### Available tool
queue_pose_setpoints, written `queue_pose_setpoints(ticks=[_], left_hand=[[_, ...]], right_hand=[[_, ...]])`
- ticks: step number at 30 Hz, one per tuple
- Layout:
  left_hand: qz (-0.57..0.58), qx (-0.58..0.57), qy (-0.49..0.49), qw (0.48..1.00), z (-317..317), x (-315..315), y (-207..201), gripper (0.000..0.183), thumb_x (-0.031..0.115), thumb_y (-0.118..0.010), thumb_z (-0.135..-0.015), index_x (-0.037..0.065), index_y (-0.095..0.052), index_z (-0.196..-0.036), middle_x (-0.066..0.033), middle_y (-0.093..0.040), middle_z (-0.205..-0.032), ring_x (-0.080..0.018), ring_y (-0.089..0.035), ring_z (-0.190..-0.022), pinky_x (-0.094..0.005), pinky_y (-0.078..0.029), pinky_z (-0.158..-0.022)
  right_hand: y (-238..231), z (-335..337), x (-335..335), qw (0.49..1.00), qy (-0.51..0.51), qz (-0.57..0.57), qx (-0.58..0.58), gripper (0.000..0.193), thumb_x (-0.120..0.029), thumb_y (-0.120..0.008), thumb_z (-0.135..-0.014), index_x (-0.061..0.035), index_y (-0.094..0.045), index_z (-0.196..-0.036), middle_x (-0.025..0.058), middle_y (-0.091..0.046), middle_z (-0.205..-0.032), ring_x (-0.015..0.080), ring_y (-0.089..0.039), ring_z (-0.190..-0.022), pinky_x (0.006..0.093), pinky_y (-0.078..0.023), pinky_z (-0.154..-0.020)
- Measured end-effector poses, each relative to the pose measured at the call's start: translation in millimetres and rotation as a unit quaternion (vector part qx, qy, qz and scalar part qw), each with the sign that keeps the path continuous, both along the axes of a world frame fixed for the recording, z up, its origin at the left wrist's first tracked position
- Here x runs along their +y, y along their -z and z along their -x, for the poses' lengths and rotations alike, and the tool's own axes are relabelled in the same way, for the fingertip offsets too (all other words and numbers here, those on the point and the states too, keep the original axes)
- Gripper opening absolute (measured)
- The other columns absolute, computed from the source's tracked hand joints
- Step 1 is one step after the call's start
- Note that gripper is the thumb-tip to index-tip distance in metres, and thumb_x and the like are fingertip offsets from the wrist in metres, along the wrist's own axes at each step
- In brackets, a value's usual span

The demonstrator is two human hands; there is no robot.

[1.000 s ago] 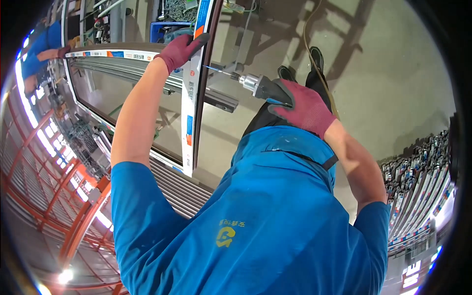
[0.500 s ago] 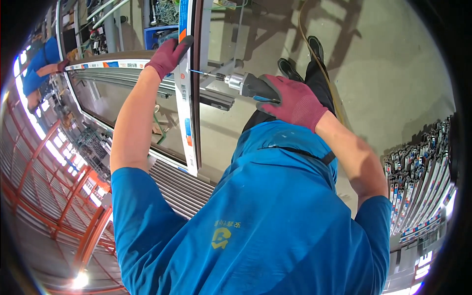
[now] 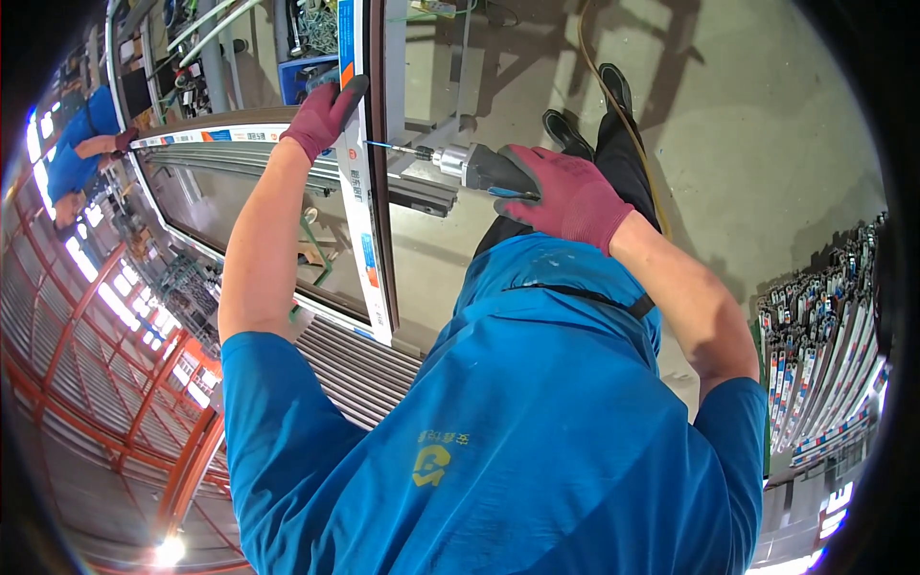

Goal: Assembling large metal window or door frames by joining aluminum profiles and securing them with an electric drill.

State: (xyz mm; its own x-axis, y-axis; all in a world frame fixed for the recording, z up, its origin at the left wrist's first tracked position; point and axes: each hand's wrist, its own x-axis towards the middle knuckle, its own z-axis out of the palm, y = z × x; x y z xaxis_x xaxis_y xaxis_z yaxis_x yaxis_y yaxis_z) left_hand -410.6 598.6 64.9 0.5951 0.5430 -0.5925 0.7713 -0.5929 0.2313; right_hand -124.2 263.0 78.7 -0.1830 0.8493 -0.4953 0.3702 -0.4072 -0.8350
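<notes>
My left hand [image 3: 323, 120], in a maroon glove with dark fingertips, is closed around the upright member of a window frame [image 3: 358, 206]. White film with blue and orange patches covers that face, and a dark brown edge runs along its right side. My right hand [image 3: 573, 199], gloved alike, grips a power drill [image 3: 498, 172] with a grey and black body. Its thin drill bit [image 3: 395, 148] points left, level, with the tip at the frame's brown edge just below my left hand. Whether the tip has entered the profile, I cannot tell.
Another person in blue [image 3: 77, 158] touches the frame's far left end. A blue bin [image 3: 292, 81] stands behind the frame, near loose metal hardware. Stacked profiles [image 3: 819, 359] fill the right side. A hose [image 3: 586, 43] crosses the floor by my feet.
The whole view has shifted slightly. Both hands keep their grips, and the drill's tip stays at about the same spot on the frame's edge.
</notes>
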Motion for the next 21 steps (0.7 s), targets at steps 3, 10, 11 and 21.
queue_pose_setpoints(ticks=[3,10,11,21], left_hand=[[-0.001,0.036,0.024,0.999,4,4,0,0.036,0.026,-0.05,-0.109,-0.003,-0.057,-0.129,-0.0282,-0.06,-0.111,-0.046,-0.058,-0.104,-0.0468,-0.048,-0.094],[0.002,0.0,0.064,0.998,11,6,3,0.033,0.022,-0.051,-0.108,-0.002,-0.055,-0.131,-0.0278,-0.06,-0.113,-0.0457,-0.059,-0.103,-0.047,-0.049,-0.092],[-0.019,-0.017,0.102,0.994,21,9,8,0.032,0.017,-0.054,-0.105,-0.002,-0.055,-0.131,-0.0277,-0.06,-0.113,-0.0457,-0.059,-0.102,-0.0479,-0.05,-0.09],[-0.026,-0.046,0.04,0.998,15,7,15,0.064,0.057,-0.049,-0.105,-0.005,-0.067,-0.111,-0.0318,-0.067,-0.109,-0.0498,-0.061,-0.108,-0.0514,-0.047,-0.094]], right_hand=[[-3,-1,2,1.0,-0.003,-0.006,0.003,0.075,-0.043,-0.074,-0.089,-0.0038,-0.05,-0.148,0.0234,-0.064,-0.134,0.0411,-0.063,-0.122,0.046,-0.05,-0.106],[-6,-1,2,1.0,-0.009,0.002,-0.011,0.076,-0.042,-0.075,-0.089,-0.0041,-0.049,-0.149,0.0229,-0.062,-0.138,0.0405,-0.062,-0.124,0.0452,-0.05,-0.108],[-7,-1,2,1.0,-0.011,0.0,-0.01,0.076,-0.042,-0.075,-0.089,-0.0041,-0.049,-0.149,0.0229,-0.062,-0.138,0.0405,-0.062,-0.124,0.0452,-0.05,-0.108],[-8,8,12,1.0,-0.02,0.018,0.004,0.079,-0.047,-0.072,-0.091,-0.0047,-0.046,-0.152,0.0229,-0.06,-0.142,0.0399,-0.059,-0.129,0.0447,-0.046,-0.112]])
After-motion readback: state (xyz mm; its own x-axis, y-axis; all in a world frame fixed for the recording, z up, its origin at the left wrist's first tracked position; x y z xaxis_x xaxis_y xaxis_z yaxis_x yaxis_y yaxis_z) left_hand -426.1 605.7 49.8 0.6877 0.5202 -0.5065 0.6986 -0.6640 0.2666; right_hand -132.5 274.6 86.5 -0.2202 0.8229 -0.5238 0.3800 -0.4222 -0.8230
